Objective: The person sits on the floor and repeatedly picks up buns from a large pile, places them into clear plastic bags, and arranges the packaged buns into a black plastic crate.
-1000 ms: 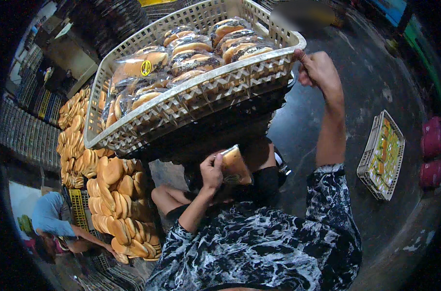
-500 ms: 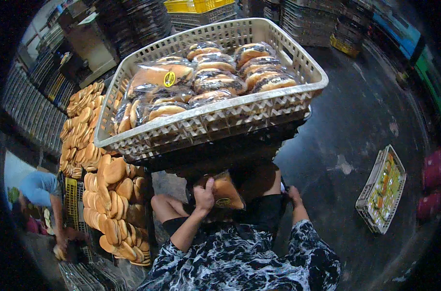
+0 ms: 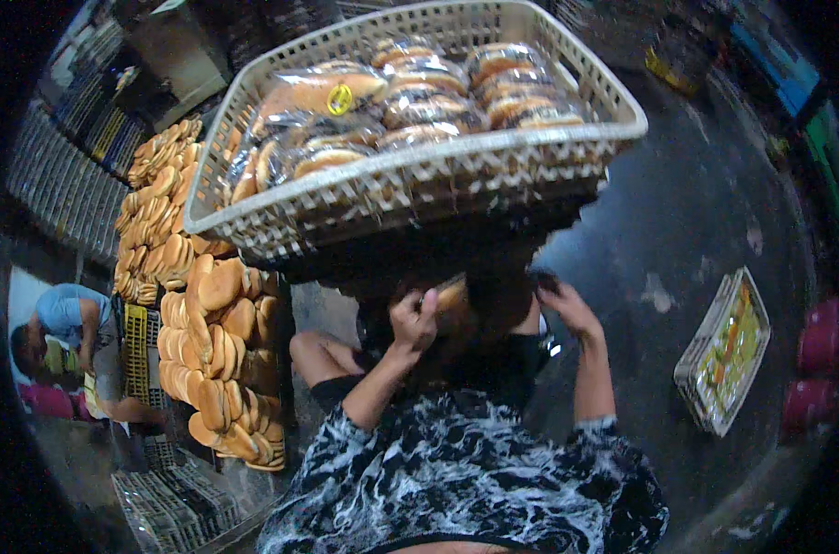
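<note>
Closed around a flat packaged bread point(image 3: 452, 294), my left hand point(image 3: 414, 319) is over my lap, just below the front of a large white plastic crate point(image 3: 419, 164). Bagged buns with dark filling point(image 3: 429, 109) stand in rows inside the crate, with a paler bagged bread point(image 3: 318, 90) bearing a yellow label lying at their left. My right hand point(image 3: 570, 310) is raised beside the dark shadow under the crate's right part. Its fingertips meet a dark area, and I cannot make out whether they hold anything.
At my left, unwrapped buns point(image 3: 226, 323) are piled in long rows. Beyond them a person in a blue shirt point(image 3: 69, 314) bends over. A white crate with colourful packages point(image 3: 729, 355) sits on the floor at right, near dark red objects point(image 3: 818, 337). Stacked grey crates point(image 3: 175, 503) stand lower left.
My left hand has moved up and slightly right, tilting the packaged bread. My right hand has risen from beside my thigh toward the crate. The person at left has shifted posture.
</note>
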Available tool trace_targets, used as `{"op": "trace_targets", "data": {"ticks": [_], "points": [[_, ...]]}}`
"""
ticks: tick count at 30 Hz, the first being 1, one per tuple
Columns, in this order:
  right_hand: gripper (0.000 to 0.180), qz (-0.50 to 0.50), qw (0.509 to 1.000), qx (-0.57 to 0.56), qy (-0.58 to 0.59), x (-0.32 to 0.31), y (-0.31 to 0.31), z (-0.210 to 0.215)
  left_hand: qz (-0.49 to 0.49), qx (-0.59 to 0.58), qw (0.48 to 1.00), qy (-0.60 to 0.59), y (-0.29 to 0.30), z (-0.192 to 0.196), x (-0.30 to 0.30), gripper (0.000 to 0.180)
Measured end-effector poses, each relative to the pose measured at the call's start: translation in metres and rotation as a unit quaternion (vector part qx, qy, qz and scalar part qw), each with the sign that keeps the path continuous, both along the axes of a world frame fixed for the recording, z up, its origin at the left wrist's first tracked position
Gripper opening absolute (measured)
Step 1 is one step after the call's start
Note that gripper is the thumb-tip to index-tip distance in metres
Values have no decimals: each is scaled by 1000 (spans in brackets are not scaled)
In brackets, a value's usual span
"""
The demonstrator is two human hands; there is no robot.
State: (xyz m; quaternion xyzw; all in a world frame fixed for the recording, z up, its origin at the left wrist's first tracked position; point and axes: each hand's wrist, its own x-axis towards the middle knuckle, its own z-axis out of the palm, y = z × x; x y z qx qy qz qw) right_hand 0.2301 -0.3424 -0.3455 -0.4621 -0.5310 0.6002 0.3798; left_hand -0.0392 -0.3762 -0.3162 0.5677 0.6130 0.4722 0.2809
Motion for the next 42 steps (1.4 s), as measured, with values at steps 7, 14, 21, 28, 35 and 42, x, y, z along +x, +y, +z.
{"op": "trace_targets", "data": {"ticks": [7, 14, 21, 28, 35, 42], "points": [[30, 213, 957, 107, -165, -101, 29, 148, -145, 414, 898, 26, 13, 56, 8, 22], [43, 209, 920, 27, -330, -125, 43, 97, -127, 294, 940, -118, 6, 43, -5, 30], [47, 114, 963, 212, -121, -131, 27, 183, -21, 365, 928, -77, 54, 118, -21, 53], [63, -86, 539, 766, -338, -109, 77, 302, -178, 398, 889, 140, 123, 269, -4, 57], [61, -45, 600, 652, -461, -86, 250, 315, 132, 234, 934, 233, 280, 292, -82, 73], [34, 35, 687, 453, -568, -8, 388, 220, -43, -156, 944, 289, 348, 186, -189, 69]]}}
